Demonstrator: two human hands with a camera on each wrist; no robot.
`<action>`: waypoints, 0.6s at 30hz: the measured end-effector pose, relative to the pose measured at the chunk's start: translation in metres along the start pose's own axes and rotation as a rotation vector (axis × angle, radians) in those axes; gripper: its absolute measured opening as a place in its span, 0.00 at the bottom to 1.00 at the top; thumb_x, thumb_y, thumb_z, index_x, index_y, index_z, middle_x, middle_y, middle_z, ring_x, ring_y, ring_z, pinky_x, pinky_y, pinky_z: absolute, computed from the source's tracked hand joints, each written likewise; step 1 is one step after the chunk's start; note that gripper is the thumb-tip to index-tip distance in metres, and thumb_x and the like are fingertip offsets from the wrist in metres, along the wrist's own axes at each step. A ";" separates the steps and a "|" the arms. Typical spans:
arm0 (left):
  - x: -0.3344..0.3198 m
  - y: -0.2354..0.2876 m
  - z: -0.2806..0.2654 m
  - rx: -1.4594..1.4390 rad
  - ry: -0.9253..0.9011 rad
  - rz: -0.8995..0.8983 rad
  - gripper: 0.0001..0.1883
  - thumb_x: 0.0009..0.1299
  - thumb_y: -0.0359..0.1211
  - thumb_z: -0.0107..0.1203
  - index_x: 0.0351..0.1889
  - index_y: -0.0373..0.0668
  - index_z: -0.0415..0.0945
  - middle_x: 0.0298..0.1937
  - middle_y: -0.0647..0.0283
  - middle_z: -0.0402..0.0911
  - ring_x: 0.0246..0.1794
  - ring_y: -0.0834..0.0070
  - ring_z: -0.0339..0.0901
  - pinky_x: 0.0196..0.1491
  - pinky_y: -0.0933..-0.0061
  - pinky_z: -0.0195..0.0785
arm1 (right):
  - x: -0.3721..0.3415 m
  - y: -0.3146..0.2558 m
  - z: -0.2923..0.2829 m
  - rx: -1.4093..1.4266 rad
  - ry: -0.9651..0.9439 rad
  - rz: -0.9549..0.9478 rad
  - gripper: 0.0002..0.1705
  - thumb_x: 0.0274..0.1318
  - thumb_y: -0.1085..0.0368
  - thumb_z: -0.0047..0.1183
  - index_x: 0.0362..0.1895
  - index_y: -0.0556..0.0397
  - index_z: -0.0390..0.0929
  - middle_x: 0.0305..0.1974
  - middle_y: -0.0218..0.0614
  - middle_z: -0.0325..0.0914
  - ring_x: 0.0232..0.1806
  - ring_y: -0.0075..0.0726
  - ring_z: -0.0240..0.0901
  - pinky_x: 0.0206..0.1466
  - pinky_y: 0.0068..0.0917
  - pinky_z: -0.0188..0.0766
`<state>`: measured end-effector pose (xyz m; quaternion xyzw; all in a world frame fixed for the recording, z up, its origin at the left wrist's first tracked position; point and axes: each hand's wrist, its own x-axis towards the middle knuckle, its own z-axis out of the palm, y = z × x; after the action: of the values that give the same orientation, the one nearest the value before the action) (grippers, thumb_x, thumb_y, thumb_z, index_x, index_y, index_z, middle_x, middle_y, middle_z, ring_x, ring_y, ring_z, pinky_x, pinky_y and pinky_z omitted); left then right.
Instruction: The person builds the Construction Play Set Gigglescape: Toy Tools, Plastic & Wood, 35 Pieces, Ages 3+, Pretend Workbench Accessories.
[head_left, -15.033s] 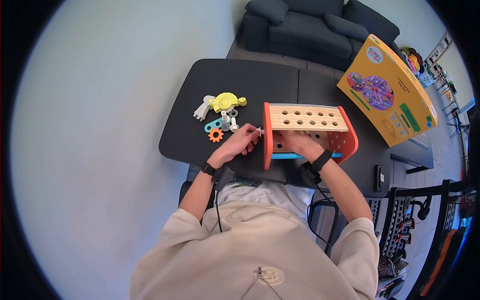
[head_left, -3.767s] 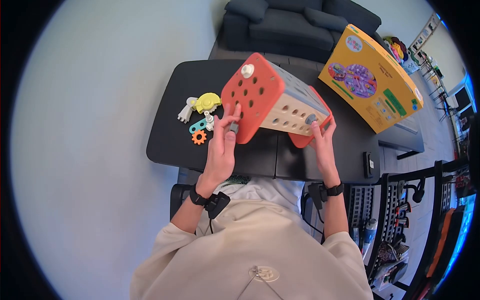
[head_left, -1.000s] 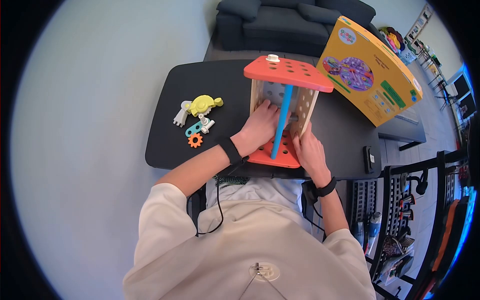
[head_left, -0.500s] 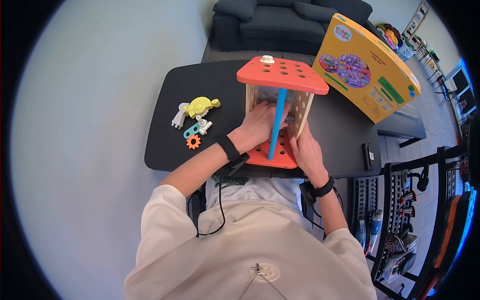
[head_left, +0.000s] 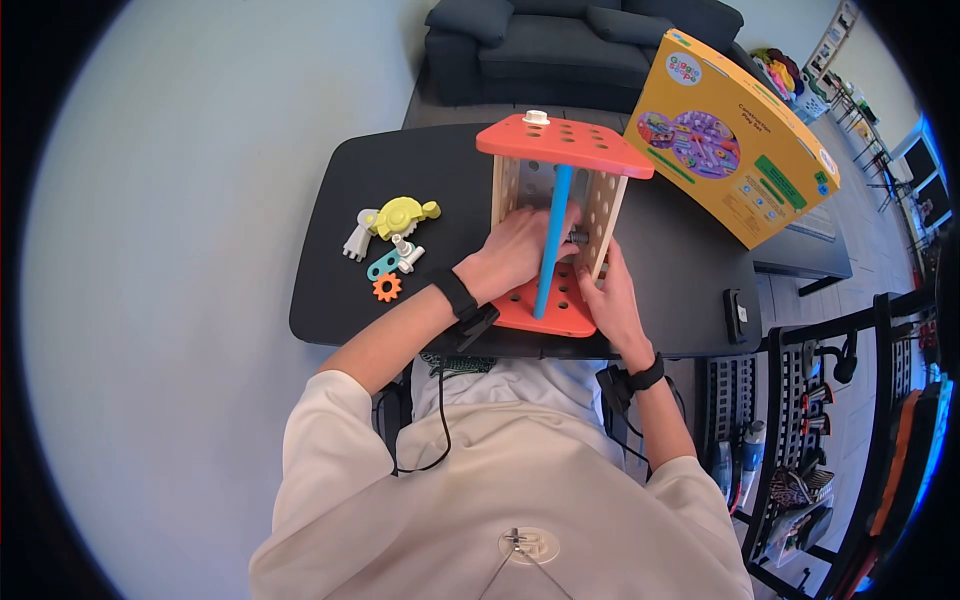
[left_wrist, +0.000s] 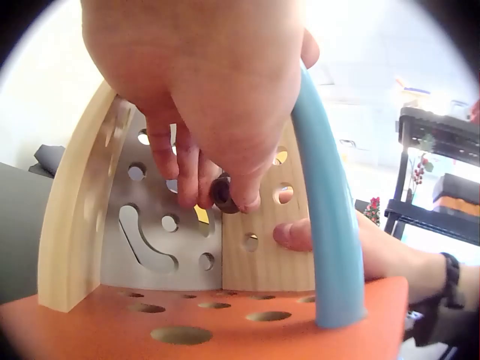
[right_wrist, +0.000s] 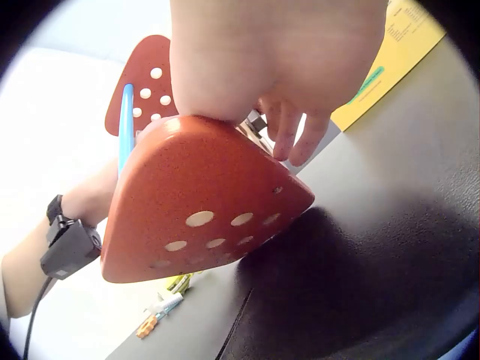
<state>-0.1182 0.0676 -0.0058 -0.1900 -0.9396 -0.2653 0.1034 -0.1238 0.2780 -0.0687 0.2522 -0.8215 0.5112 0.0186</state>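
Note:
A wooden toy workbench (head_left: 565, 144) stands on one red end plate, with a blue rod (head_left: 553, 240) along its front. My left hand (head_left: 515, 250) reaches inside, its thumb and fingers pinching a dark grey nut (left_wrist: 223, 193). Beside them a grey threaded bolt (head_left: 578, 238) sticks inward through the right wooden panel (head_left: 604, 215). My right hand (head_left: 616, 305) grips that panel's front edge, the thumb (left_wrist: 292, 234) on the inner face and the fingers (right_wrist: 300, 142) outside. Close to those fingers shows the grey bolt head (right_wrist: 257, 122). A white hex head (head_left: 536, 117) sits on the upper red plate.
Left on the black table (head_left: 450, 150) lie a yellow toy saw (head_left: 400, 215), a light grey claw-like piece (head_left: 357, 238), a teal strip (head_left: 382, 265), white bolts (head_left: 408, 254) and an orange gear (head_left: 387, 287). A yellow box (head_left: 735, 140) stands behind; a black device (head_left: 735, 315) lies right.
The workbench, on its side 15 seconds ago, was lifted, turned and stood on end. My left hand moved inside with the nut. In the last half second, its fingers shift slightly toward the bolt.

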 end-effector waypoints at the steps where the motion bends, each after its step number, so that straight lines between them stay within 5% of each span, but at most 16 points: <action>1: 0.000 -0.001 0.001 -0.001 0.013 0.013 0.18 0.72 0.40 0.67 0.49 0.42 0.71 0.41 0.55 0.84 0.41 0.49 0.84 0.42 0.50 0.76 | 0.001 -0.002 0.000 0.031 0.005 0.016 0.44 0.67 0.72 0.57 0.82 0.58 0.53 0.70 0.56 0.70 0.66 0.53 0.76 0.61 0.42 0.82; 11: 0.002 -0.004 0.001 0.007 -0.060 0.022 0.15 0.74 0.37 0.65 0.45 0.42 0.69 0.40 0.56 0.82 0.41 0.50 0.84 0.41 0.50 0.75 | 0.004 -0.024 -0.009 0.267 -0.062 0.347 0.43 0.66 0.70 0.60 0.81 0.58 0.55 0.68 0.48 0.73 0.64 0.45 0.78 0.52 0.36 0.88; 18: -0.002 -0.012 0.010 -0.105 -0.063 0.028 0.15 0.75 0.34 0.63 0.51 0.41 0.68 0.48 0.53 0.80 0.45 0.48 0.85 0.44 0.50 0.77 | 0.004 -0.006 -0.001 0.246 -0.007 0.212 0.44 0.66 0.69 0.60 0.81 0.56 0.54 0.71 0.50 0.67 0.66 0.46 0.76 0.52 0.35 0.89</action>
<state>-0.1226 0.0630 -0.0206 -0.2164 -0.9244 -0.3068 0.0672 -0.1249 0.2754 -0.0614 0.1663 -0.7748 0.6061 -0.0691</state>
